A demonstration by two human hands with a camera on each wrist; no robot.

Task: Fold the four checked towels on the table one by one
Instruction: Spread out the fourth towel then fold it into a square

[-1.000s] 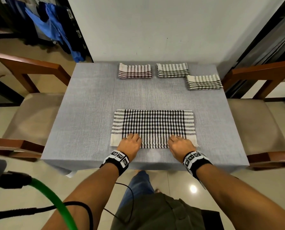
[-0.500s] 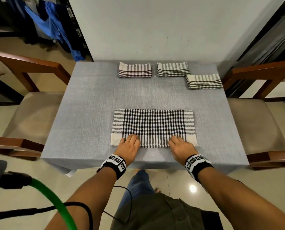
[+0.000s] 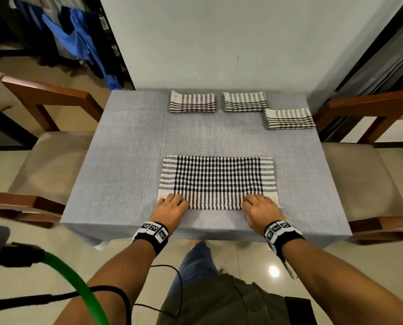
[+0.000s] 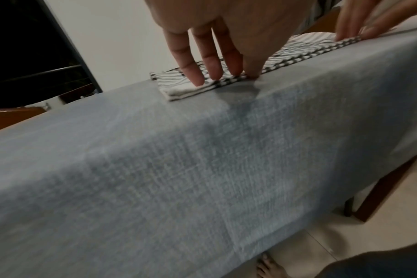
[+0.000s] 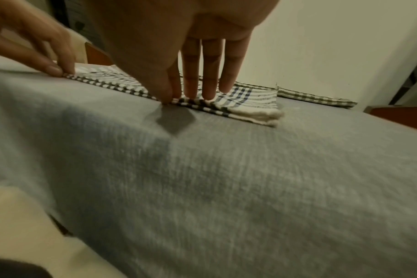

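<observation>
A black-and-white checked towel (image 3: 218, 181) lies folded flat at the near middle of the grey table (image 3: 134, 160). My left hand (image 3: 172, 202) is on its near left corner. In the left wrist view the left hand (image 4: 226, 75) has its fingers on top and its thumb at the hem, pinching the near edge. My right hand (image 3: 257, 202) sits at the near right corner. The right wrist view shows the right hand (image 5: 179, 97) pinching the hem the same way. Three folded towels lie at the back: one reddish-striped (image 3: 192, 104), two greenish (image 3: 245, 101) (image 3: 288, 118).
Wooden chairs with beige seats stand at the left (image 3: 48, 160) and right (image 3: 364, 170) of the table. A white wall (image 3: 219, 43) rises right behind the table. Clothes (image 3: 78, 38) hang at the back left. A green cable (image 3: 74, 282) crosses near my left arm.
Both hands have slid outward along the towel's near edge, the left toward the left corner, the right toward the right corner. The towel itself has not visibly moved.
</observation>
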